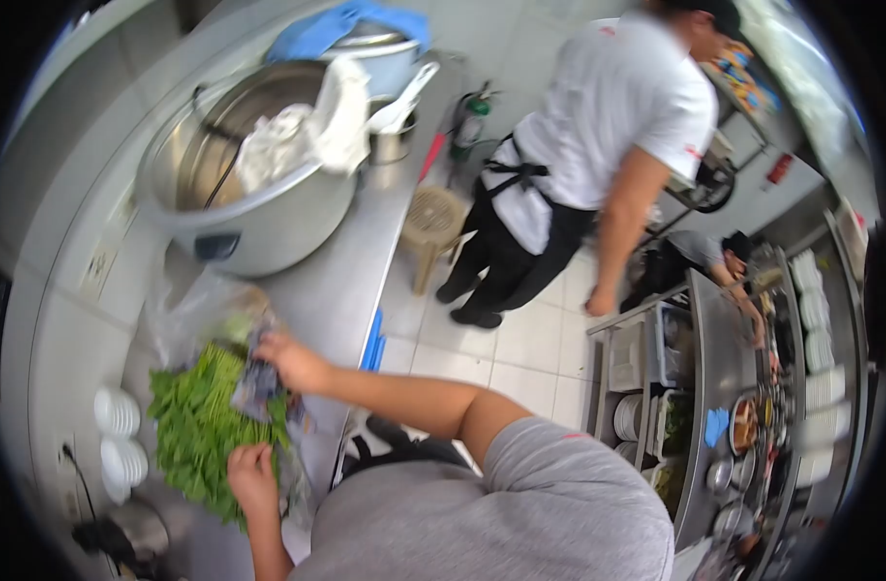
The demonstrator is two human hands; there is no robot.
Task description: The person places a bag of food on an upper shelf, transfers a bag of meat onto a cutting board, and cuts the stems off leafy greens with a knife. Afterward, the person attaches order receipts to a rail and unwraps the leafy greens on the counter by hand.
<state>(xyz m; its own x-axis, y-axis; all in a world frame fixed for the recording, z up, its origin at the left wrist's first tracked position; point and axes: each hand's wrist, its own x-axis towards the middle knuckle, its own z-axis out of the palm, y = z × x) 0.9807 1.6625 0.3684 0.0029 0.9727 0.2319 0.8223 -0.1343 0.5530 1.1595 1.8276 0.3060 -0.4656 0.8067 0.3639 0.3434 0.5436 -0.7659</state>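
Observation:
A large heap of leafy greens (pixel 206 407) lies on the steel counter in front of me, with its thin stems toward my hands. My right hand (pixel 296 362) is closed on a crumpled, grey-violet printed wrapper (pixel 255 389) over the stems; motion blur hides its exact kind. At the near edge of the greens is my left hand (pixel 253 474), its fingers curled together against the stems. What those fingers pinch, if anything, is hidden. A clear plastic bag (pixel 196 315) with something pale green inside rests just beyond the heap.
A large metal pot (pixel 269 228) with a white cloth (pixel 341 116) stands farther along the steel counter (pixel 341 281). Stacked white bowls (pixel 119 412) line the wall side. A co-worker (pixel 598 126) stands beyond a plastic stool (pixel 431 218); another person (pixel 700 257) bends over the right-hand counter.

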